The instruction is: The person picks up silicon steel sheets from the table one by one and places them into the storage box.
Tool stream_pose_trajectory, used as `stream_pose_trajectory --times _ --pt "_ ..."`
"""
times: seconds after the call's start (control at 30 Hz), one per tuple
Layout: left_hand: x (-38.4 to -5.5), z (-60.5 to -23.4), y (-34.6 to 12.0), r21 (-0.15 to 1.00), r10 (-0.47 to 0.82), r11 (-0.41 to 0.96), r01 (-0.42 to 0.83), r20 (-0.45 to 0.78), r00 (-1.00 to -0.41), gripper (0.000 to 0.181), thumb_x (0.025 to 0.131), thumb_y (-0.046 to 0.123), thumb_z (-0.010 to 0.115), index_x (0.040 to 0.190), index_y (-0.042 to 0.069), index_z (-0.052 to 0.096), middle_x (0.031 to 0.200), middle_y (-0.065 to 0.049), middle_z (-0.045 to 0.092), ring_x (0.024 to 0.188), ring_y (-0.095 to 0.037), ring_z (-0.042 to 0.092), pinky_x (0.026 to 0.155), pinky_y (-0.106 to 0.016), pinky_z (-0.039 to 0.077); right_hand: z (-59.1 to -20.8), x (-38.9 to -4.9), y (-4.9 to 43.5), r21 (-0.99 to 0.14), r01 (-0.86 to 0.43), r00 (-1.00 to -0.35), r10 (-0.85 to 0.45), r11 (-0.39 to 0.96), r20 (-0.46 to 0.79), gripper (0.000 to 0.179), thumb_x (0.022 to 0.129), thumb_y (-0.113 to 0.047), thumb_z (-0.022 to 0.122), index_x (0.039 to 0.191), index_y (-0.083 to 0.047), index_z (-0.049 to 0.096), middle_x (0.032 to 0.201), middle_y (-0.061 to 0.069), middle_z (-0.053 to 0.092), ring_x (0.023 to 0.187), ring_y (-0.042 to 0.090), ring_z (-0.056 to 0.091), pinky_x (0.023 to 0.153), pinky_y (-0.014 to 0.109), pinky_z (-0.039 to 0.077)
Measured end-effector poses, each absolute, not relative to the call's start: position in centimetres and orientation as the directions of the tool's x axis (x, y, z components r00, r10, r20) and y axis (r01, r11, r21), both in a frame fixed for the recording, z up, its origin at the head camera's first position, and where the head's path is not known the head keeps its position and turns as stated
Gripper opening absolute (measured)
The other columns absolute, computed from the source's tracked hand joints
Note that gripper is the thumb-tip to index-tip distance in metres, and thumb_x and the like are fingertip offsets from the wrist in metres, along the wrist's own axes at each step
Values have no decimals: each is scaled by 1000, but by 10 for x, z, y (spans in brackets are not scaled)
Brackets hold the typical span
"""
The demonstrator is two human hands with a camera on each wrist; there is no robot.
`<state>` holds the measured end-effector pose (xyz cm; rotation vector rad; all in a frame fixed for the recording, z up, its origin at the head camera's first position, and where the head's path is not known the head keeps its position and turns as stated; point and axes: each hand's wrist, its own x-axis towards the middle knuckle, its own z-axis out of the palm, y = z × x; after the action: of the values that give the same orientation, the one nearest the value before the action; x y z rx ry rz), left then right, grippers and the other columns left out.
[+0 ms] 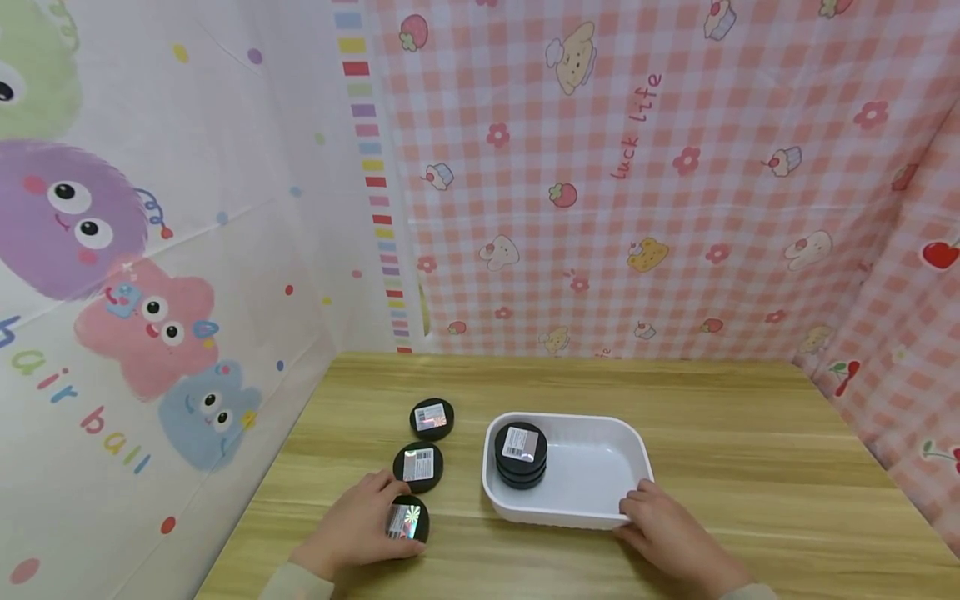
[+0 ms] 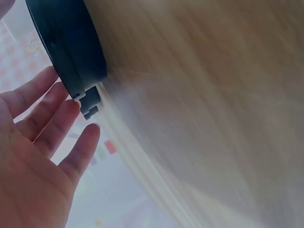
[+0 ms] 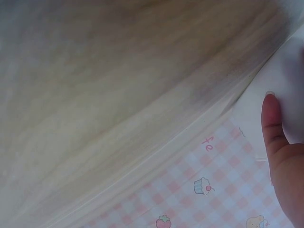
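Observation:
My left hand (image 1: 362, 521) spans the nearest of three thick black discs with silver labels on the wooden table. Its thumb lies at the near side of this black disc (image 1: 408, 523) and the fingers reach around its far side. In the left wrist view, fingertips touch the side wall of the black disc (image 2: 71, 42). At the front right corner of a white rectangular bin (image 1: 592, 467), my right hand (image 1: 667, 529) grips the rim, thumb outside. The right wrist view shows that thumb (image 3: 271, 118) against the bin's white wall (image 3: 292, 80).
Two more labelled discs, a middle one (image 1: 418, 467) and a far one (image 1: 432, 419), lie in a line beyond my left hand. Inside the bin, at its left end, stands a stack of black discs (image 1: 521, 454). Patterned cloth (image 1: 600, 250) hangs behind the wooden table (image 1: 720, 433).

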<state>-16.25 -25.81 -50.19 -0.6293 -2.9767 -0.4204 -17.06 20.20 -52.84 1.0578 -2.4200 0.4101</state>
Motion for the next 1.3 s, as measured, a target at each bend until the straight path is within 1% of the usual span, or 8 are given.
stream_pose_trajectory --times 0.17,0.33,0.47,0.6,0.8,1.3 --pt "-164 -502 -261 293 373 878 378 75 -925 89 63 79 76 119 11 66 116 -3 60 107 -19 57 96 -45 51 -526 -170 202 -86 -746 -598 -608 661 522 36 72 -22 87 69 -24 51 70 -17 49 72 4 38 61 19 34" --pt "-162 -501 -262 323 371 874 363 42 -928 94 58 79 79 121 10 64 121 -6 60 110 -22 57 96 -47 52 -526 -170 201 -77 -749 -591 -612 658 526 37 71 -21 87 69 -23 51 70 -17 49 71 4 38 61 19 34" --pt "-160 -499 -261 341 375 869 359 19 -927 96 57 76 82 123 10 62 120 -4 59 108 -20 57 93 -46 53 -526 -170 202 -75 -750 -589 -611 657 529 37 70 -20 88 69 -23 51 70 -16 50 71 5 38 61 19 34" --pt "-160 -499 -262 346 384 869 353 -22 -923 94 58 71 86 126 11 61 117 1 57 102 -15 56 89 -42 54 -525 -170 201 -71 -751 -584 -611 656 534 37 69 -20 88 69 -22 51 70 -15 50 71 5 38 61 18 34" --pt "-161 -500 -263 375 378 872 315 -107 -920 98 59 66 87 133 9 57 121 -1 57 102 -15 56 92 -44 54 -525 -170 201 -71 -752 -584 -613 655 532 37 69 -21 88 69 -22 51 69 -15 50 71 4 37 61 18 34" --pt "-160 -504 -262 365 381 870 331 -73 -922 92 63 61 87 131 7 58 121 -2 58 104 -15 57 93 -44 54 -525 -170 201 -74 -750 -589 -613 657 526 37 70 -22 88 69 -22 51 69 -15 51 71 4 37 62 19 34"
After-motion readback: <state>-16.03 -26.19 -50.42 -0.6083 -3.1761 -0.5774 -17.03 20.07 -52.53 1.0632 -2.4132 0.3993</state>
